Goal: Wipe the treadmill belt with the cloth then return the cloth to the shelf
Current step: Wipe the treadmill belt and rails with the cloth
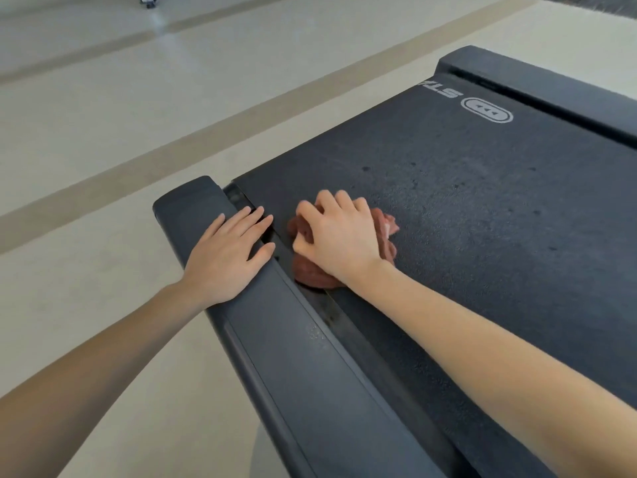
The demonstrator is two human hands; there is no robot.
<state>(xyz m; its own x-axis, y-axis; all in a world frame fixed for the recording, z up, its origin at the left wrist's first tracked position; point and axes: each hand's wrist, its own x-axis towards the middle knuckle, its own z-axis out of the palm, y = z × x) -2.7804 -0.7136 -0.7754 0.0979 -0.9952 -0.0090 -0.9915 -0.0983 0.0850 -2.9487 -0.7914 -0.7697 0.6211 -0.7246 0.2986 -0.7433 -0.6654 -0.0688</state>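
A dark, speckled treadmill belt (465, 208) fills the right half of the view. A crumpled reddish-brown cloth (384, 232) lies on the belt close to its left edge. My right hand (339, 236) sits on top of the cloth with fingers curled into it, gripping it against the belt. My left hand (229, 255) rests flat, fingers straight, on the treadmill's left side rail (275, 339). No shelf is in view.
The treadmill's far side rail (537, 88) runs along the upper right. A white logo (487, 113) is printed on the belt's far end. Pale floor with tan stripes (138, 132) lies to the left. A wheeled base (148, 0) stands at the top left.
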